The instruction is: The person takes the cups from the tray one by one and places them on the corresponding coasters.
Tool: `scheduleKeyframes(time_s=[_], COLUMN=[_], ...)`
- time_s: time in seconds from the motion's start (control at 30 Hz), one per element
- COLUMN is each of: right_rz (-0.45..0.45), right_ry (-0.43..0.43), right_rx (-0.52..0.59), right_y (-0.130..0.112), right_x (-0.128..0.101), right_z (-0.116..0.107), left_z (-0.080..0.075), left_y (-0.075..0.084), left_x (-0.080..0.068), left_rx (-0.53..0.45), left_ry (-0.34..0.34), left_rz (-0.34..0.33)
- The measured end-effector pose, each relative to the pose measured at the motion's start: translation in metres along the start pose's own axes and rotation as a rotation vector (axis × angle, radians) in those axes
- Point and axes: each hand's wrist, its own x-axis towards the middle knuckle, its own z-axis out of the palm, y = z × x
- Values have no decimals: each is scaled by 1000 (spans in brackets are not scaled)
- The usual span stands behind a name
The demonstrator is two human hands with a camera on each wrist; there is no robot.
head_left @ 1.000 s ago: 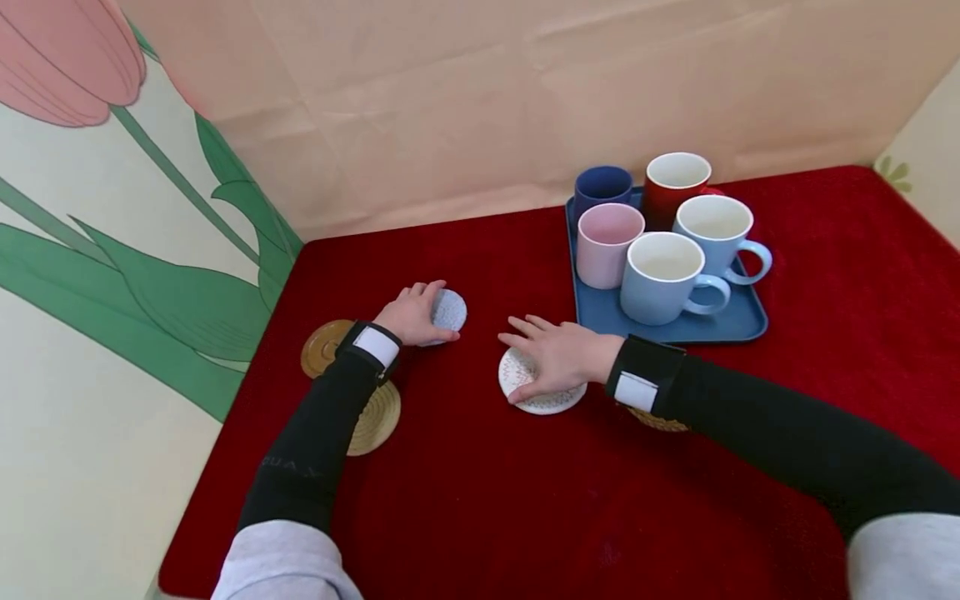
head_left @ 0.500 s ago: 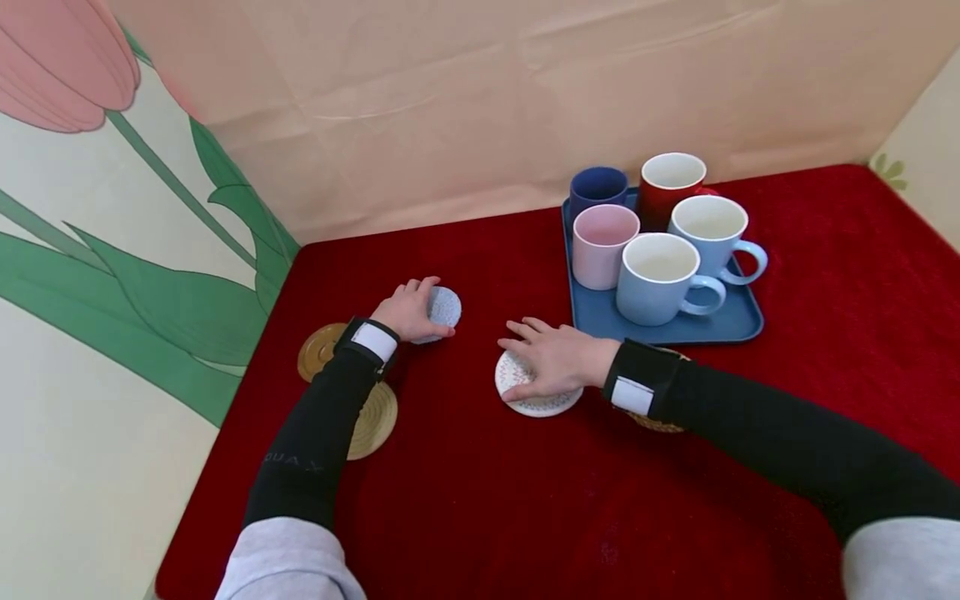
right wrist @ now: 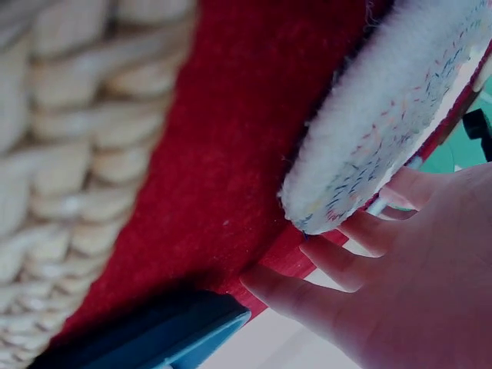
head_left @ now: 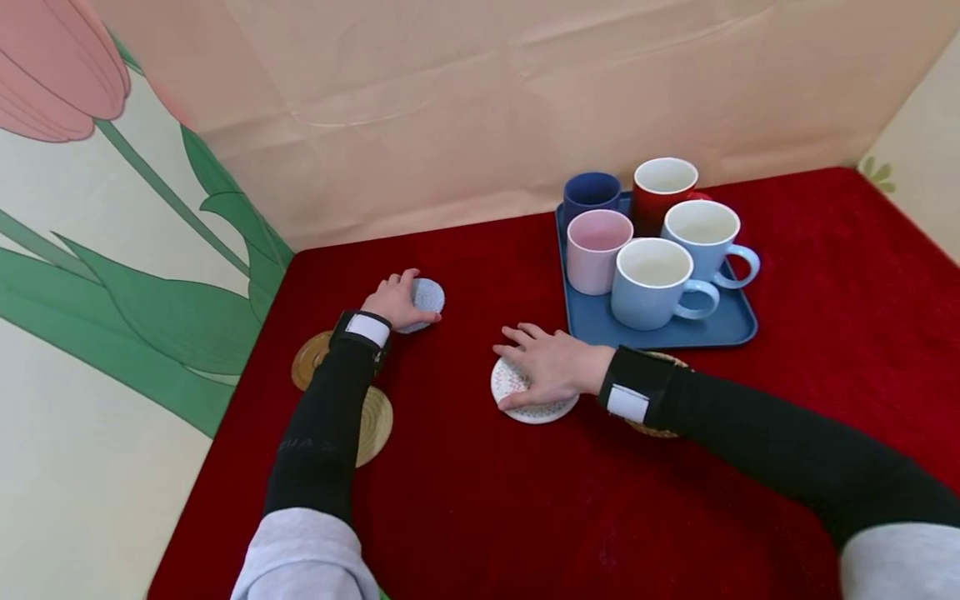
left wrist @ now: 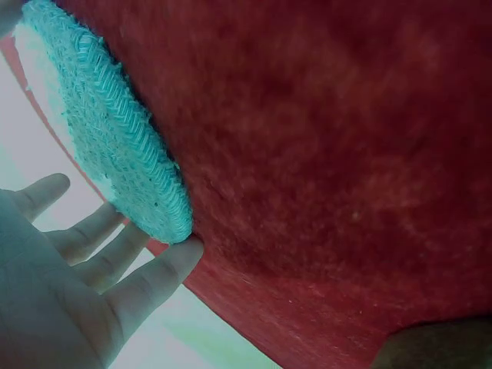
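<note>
My left hand (head_left: 397, 302) holds a round light blue woven coaster (head_left: 429, 298), its thumb at the near rim and its fingers at the far rim. In the left wrist view, the fingertips meet the thick braided edge of the coaster (left wrist: 127, 138). My right hand (head_left: 551, 362) spreads over a round white coaster (head_left: 506, 383) with a coloured stitched pattern. Its thumb lies along the near rim while the straight fingers reach past the far side. In the right wrist view, those fingers (right wrist: 338, 265) are right at the fuzzy edge of the white coaster (right wrist: 377, 131).
A brown round coaster (head_left: 306, 362) and a tan ringed coaster (head_left: 375, 425) lie partly under my left arm. A braided coaster (head_left: 654, 431) sits below my right wrist. The blue tray (head_left: 705, 332) at the back right carries several mugs, including a pink one (head_left: 598, 258).
My left hand and the light blue coaster have shifted slightly left and away from me. The right hand stays over the white coaster. The head view has turned a little.
</note>
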Motion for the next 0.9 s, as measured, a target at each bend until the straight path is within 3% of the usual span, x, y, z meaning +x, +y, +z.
scheduleKeyframes(time_s=[0.6,0.9], right_rz=[-12,-7], right_ry=[2,12], right_rx=[20,18], right_y=[0,0], right_x=[0,-3], right_z=[3,2], left_z=[-3,-4], left_y=[-27,-29], left_x=[21,24], left_rx=[-67,-100], left_ry=[59,75], left_rz=[-160,-174])
